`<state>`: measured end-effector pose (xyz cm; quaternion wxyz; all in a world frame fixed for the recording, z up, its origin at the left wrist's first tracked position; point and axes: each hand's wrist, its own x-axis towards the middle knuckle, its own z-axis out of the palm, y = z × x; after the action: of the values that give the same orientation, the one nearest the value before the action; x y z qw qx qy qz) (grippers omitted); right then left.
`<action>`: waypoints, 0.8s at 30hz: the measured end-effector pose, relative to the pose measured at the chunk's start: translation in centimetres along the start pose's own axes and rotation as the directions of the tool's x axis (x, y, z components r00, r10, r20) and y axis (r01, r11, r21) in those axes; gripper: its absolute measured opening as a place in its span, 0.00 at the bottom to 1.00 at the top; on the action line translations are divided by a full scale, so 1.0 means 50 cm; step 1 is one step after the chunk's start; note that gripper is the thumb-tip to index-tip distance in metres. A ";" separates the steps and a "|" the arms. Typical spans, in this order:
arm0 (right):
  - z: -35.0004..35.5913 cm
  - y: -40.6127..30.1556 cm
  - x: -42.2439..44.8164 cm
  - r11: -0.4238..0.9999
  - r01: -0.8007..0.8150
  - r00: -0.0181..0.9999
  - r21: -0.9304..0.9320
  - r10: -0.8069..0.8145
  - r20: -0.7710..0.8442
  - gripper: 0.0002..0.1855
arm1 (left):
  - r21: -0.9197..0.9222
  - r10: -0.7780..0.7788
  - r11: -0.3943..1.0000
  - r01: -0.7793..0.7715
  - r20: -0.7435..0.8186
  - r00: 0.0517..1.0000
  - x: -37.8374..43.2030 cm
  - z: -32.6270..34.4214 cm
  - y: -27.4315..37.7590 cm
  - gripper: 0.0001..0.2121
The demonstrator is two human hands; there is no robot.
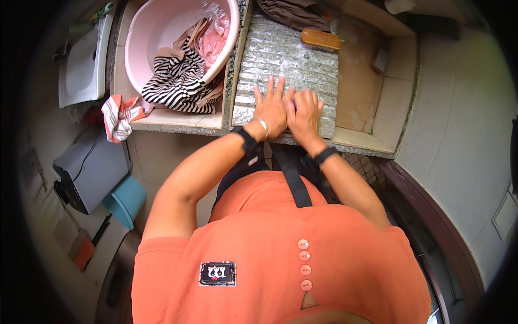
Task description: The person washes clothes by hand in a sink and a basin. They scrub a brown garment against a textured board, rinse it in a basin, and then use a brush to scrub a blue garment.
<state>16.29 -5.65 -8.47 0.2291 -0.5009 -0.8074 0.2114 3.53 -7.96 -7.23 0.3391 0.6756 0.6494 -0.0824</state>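
A ridged stone washboard slab [279,50] lies before me, its surface shiny as if wet. My left hand [270,113] is palm down over its near part with the fingers spread, and I see nothing held in it. Right beside it, my right hand [304,115] has bent fingers, its thumb side close against the left hand. A small dark purple spot shows between the two hands, too blurred to name. Near the slab's far right corner lies an orange scrubbing brush [321,39], bristles down. Dark brown cloth [295,13] is bunched at the far edge.
To the left, a pink basin [139,44] holds clothes, with a black-and-white striped garment [178,83] hanging over its rim. A coral-and-white striped cloth [118,117] drapes over the ledge corner. A tiled trough [358,81] lies right of the slab. A blue bucket [127,200] stands lower left.
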 end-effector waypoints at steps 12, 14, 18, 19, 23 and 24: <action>-0.010 0.123 0.144 0.718 -0.566 0.819 0.405 0.546 0.175 0.26 | -0.258 0.029 0.962 -0.088 -0.226 0.974 0.081 -0.028 -0.016 0.26; -0.062 0.130 0.143 0.689 -0.539 0.842 0.485 0.448 0.300 0.23 | -0.536 0.070 0.820 -0.202 -0.256 0.964 0.059 -0.012 -0.037 0.20; -0.183 0.038 0.139 0.860 -0.282 0.884 0.426 0.060 0.464 0.18 | -0.646 -0.112 0.741 -0.182 -0.386 0.916 -0.006 -0.054 -0.060 0.09; -0.198 0.038 0.130 0.894 -0.170 0.871 0.414 -0.060 0.488 0.19 | -0.650 -0.129 0.733 -0.199 -0.420 0.899 -0.011 -0.071 -0.060 0.10; -0.215 0.081 0.137 0.865 -0.319 0.805 0.387 0.033 0.592 0.18 | -0.522 -0.096 0.770 -0.366 -0.663 0.742 -0.028 -0.108 -0.051 0.13; -0.219 0.080 0.141 0.852 -0.358 0.818 0.382 0.089 0.569 0.17 | -0.454 -0.117 0.843 -0.290 -0.680 0.723 -0.040 -0.106 -0.043 0.14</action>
<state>22.76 3.58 -0.81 0.0842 -0.4453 -0.6954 0.5576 -0.51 -6.76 -2.91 0.2517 0.5671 0.6905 0.3719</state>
